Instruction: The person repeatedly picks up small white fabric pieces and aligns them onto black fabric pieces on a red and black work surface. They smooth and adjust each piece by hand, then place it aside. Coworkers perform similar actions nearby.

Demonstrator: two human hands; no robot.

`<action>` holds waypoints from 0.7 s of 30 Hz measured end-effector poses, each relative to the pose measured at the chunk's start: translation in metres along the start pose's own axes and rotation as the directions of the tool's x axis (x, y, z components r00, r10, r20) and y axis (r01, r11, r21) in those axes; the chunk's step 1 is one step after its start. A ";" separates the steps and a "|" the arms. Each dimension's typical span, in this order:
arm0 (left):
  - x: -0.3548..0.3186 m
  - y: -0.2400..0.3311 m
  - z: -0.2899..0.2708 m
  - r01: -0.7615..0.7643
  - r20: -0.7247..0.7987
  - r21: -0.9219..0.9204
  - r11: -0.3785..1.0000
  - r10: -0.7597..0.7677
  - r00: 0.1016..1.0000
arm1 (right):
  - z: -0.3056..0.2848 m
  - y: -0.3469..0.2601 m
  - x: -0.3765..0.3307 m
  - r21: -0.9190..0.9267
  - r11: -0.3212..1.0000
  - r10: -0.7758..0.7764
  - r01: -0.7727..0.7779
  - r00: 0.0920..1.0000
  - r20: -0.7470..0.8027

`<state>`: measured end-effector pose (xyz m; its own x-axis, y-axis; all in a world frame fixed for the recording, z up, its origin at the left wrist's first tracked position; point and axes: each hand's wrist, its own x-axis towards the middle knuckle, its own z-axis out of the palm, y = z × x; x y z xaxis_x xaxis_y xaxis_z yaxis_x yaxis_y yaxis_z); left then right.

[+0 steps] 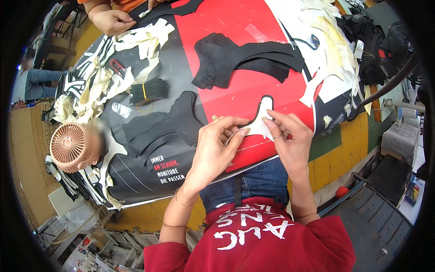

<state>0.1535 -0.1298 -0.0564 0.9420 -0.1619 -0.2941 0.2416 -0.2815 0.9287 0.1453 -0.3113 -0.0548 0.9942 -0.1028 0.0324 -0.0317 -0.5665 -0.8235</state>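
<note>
Over the near edge of the table, both my hands hold a curved white fabric piece with a black border along its upper edge. My left hand pinches its left end between thumb and fingers. On the other side my right hand grips the narrow right part, thumb and fingertips pressed together. Left of my hands lies a stack of black cut fabric pieces. Beyond the held piece, more black cut pieces overlap on the red part of the table cover.
A pink fan stands at the left edge. Near it are cream fabric scraps, red thread snips and a banded bundle of dark strips. Pale pieces pile at far right. Another person's hand works at far left.
</note>
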 end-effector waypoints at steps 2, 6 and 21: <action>0.000 0.001 0.002 0.001 -0.013 0.021 1.000 -0.001 1.000 | 0.000 0.001 0.001 -0.007 1.000 -0.002 0.002 1.000 -0.006; 0.002 0.005 0.004 -0.018 -0.034 0.103 0.994 0.022 0.999 | 0.001 0.003 0.003 0.011 1.000 0.004 -0.004 1.000 0.009; 0.002 0.005 0.007 -0.043 -0.060 0.148 0.988 0.052 0.997 | -0.001 0.000 0.005 -0.078 0.997 0.025 -0.021 0.999 0.041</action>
<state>0.1553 -0.1380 -0.0539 0.9654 -0.1197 -0.2316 0.1642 -0.4110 0.8967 0.1505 -0.3126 -0.0547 0.9965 -0.0832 -0.0110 -0.0609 -0.6264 -0.7771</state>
